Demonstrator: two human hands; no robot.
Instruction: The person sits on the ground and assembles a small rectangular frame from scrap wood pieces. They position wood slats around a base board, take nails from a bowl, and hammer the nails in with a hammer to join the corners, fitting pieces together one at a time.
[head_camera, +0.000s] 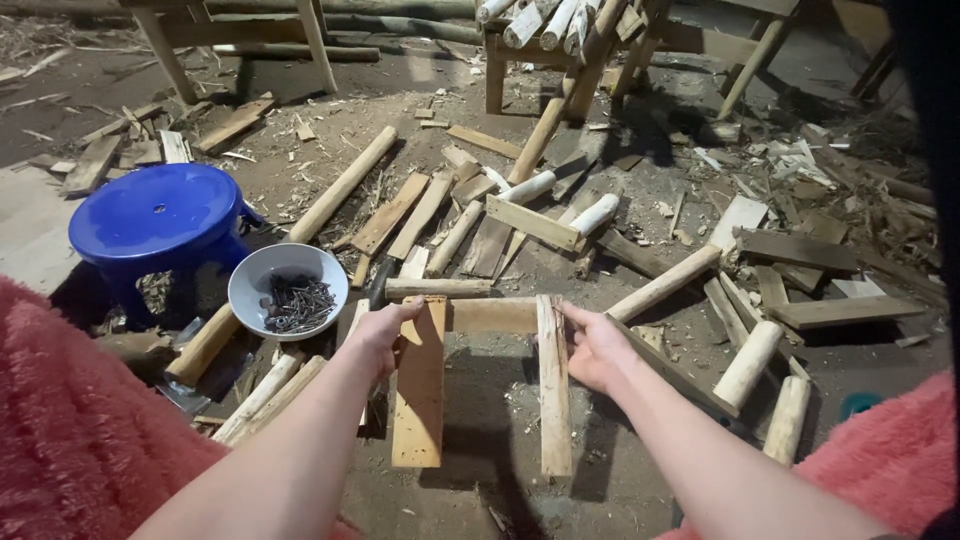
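Centrally, the U-shaped wooden frame (490, 345) lies on the dirt floor (640, 490); left hand (383, 330) grips its left plank, right hand (597, 345) its right slat. Left of it, a grey bowl of nails (288, 290) sits near a blue plastic stool (155, 225). Loose wood offcuts (800, 250) clutter the far right.

Dirt floor (640, 490), dark, strewn with sawdust and chips throughout. Directly on it: a U-shaped wooden frame (490, 370) of two flat slats joined by a round crosspiece, centre foreground. Left of the frame, a grey bowl of nails (288, 290), rim just beside a blue plastic stool (160, 215). A long round pole (340, 185) lies diagonally behind the bowl. Flat offcuts (400, 212) clustered mid-floor. To the right, peeled round billets (748, 362) and dark planks (795, 250) lie scattered, some overlapping. Far back, legs of a wooden sawhorse (495, 75) stand on the floor
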